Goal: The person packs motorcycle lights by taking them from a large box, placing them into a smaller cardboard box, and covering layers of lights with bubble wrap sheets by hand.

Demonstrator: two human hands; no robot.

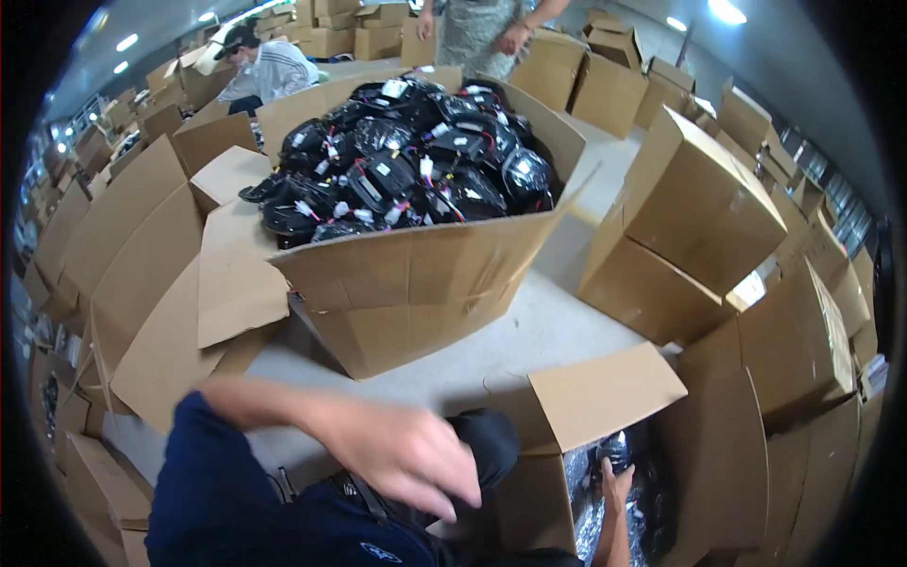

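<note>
My right hand (616, 487) reaches down into an open cardboard box at the lower right. Its fingers are closed round a black, rounded part (616, 452) in shiny clear plastic. More plastic-wrapped black parts (652, 506) lie around it in that box (605, 392), whose flap stands out toward the large carton. Blurred by motion, my left hand (416, 454) hangs over my dark-clad knee with loosely bent fingers apart and nothing visible in them. Ahead stands a large open carton (406, 274), heaped with bagged black parts (383, 175) that have coloured wires and white connectors.
Two stacked cardboard boxes (704, 203) stand to the right, with more cartons behind. Open cartons and flaps (241, 274) crowd the left side. Beyond the large carton, one person (482, 33) stands and another (269, 71) bends low. Grey floor (557, 321) shows between the boxes.
</note>
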